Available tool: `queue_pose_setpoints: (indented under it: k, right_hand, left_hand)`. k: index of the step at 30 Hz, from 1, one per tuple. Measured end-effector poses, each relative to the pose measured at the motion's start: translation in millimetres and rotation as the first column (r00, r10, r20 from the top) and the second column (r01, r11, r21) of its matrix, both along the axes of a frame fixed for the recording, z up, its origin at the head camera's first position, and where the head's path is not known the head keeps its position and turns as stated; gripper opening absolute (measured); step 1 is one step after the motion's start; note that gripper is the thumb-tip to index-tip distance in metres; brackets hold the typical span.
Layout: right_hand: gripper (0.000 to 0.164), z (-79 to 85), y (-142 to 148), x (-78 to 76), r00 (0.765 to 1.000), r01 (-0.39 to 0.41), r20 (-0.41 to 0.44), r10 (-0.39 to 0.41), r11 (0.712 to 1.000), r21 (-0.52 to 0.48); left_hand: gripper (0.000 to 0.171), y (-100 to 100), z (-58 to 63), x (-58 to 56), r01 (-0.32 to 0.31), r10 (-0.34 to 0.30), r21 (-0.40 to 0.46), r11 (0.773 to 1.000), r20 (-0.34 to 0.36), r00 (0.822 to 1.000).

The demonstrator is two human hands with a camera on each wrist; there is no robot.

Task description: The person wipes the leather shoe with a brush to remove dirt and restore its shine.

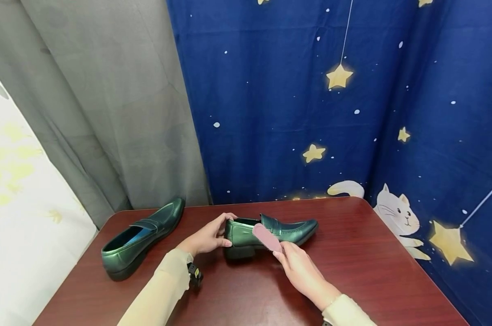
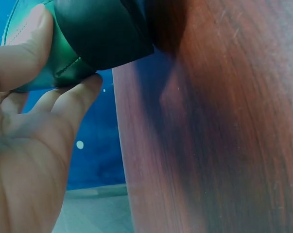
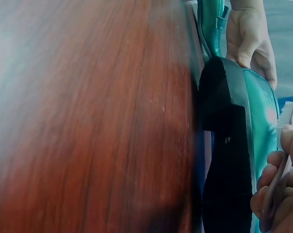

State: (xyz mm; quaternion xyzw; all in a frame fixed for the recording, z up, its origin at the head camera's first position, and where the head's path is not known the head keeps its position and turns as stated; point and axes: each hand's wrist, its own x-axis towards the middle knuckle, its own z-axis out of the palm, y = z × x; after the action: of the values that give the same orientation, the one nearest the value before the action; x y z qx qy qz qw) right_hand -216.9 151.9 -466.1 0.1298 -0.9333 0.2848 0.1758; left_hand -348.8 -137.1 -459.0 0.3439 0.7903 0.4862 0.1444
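Observation:
A dark green loafer (image 1: 291, 232) stands in the middle of the table, toe to the right. My left hand (image 1: 207, 236) grips it by the back of the heel, thumb on the near side and fingers round the far side. The left wrist view shows this hold close up, with the black heel block (image 2: 105, 31) near the thumb. My right hand (image 1: 303, 269) pinches the handle of a pink brush (image 1: 266, 237) held against the loafer's near side. Its pale bristles (image 3: 285, 119) face the green leather in the right wrist view.
A second green loafer (image 1: 125, 256) stands at the left of the reddish-brown wooden table (image 1: 372, 271), toe pointing to the back. Behind the table hang a grey curtain (image 1: 127, 113) and a blue curtain (image 1: 270, 113) with stars.

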Motion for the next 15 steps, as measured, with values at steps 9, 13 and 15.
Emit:
queue_pose_setpoints:
  k: [9, 13, 15]
  right_hand:
    - [0.011, 4.4, -20, -9.3, 1.0, -0.018, 0.023, 0.018, 1.0, 0.005]
    - [0.013, 5.3, -27, -14.3, 1.0, -0.028, 0.013, 0.028, 1.0, 0.012]
    - [0.014, 5.5, -30, -16.5, 0.999, -0.032, 0.01, 0.031, 0.999, 0.015]
  left_hand:
    - [0.07, -4, 2.9, -4.5, -0.006, 0.007, -0.012, 1.0, 0.053, 0.999]
    - [0.069, -4, 3.8, -5.4, -0.015, 0.017, -0.025, 1.0, 0.056, 0.998]
    - [0.069, -4, 4.5, -5.6, -0.016, 0.018, -0.031, 0.999, 0.045, 0.999]
